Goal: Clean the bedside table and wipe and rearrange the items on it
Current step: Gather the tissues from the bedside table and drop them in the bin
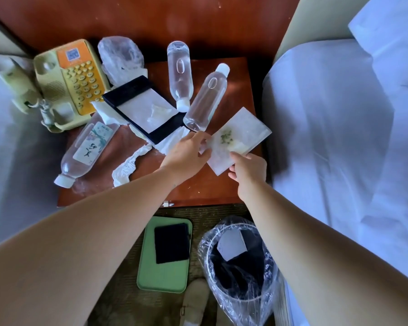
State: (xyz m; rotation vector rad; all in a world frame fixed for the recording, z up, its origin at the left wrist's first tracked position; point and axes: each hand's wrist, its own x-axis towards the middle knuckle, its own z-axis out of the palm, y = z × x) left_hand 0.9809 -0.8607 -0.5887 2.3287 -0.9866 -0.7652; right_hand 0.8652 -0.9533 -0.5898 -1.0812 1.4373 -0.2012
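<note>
A white notepad (239,136) with a green stain lies at the right front of the wooden bedside table (193,187). My right hand (249,170) pinches its near edge and my left hand (189,154) holds its left corner. Three clear bottles lie on their sides: a labelled bottle (85,149) at the left, a plain bottle (179,74) and a second plain bottle (206,100) in the middle. A black tray (144,109) with white paper in it sits on crumpled tissues (125,167). A yellow phone (68,83) stands at the back left, its handset (17,83) off the cradle.
A crumpled plastic bag (120,56) lies behind the black tray. On the floor sit a green tray (163,274) carrying a dark cloth (172,243) and a bin (238,267) lined with clear plastic. White beds flank the table, a bed (339,137) on the right.
</note>
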